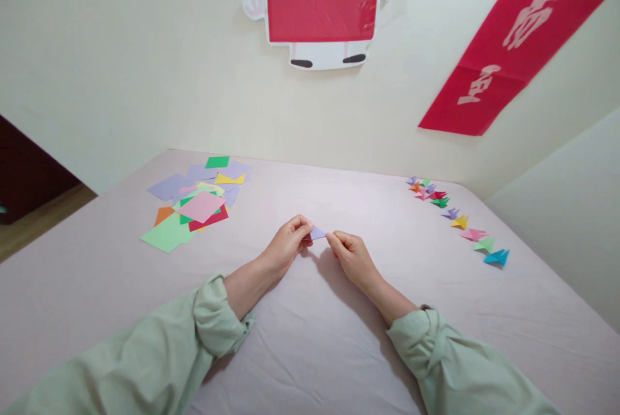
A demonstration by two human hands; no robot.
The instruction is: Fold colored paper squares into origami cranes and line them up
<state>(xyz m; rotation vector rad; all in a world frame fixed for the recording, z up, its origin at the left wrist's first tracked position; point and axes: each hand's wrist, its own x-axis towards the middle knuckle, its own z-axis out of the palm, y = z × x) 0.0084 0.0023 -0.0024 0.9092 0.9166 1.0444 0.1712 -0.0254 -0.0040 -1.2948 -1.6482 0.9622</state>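
A small folded piece of lilac paper (pixel 318 233) is pinched between both hands just above the pink cloth-covered table (pixel 310 350). My left hand (pixel 287 244) grips its left end with thumb and fingers. My right hand (pixel 349 255) pinches its right end with the fingertips. Both forearms wear rolled pale green sleeves.
A loose pile of coloured paper squares (pixel 196 205) lies at the far left of the table. A row of several small folded paper figures (pixel 458 220) runs along the far right, ending in a blue one (pixel 496 257). Red banners hang on the wall behind.
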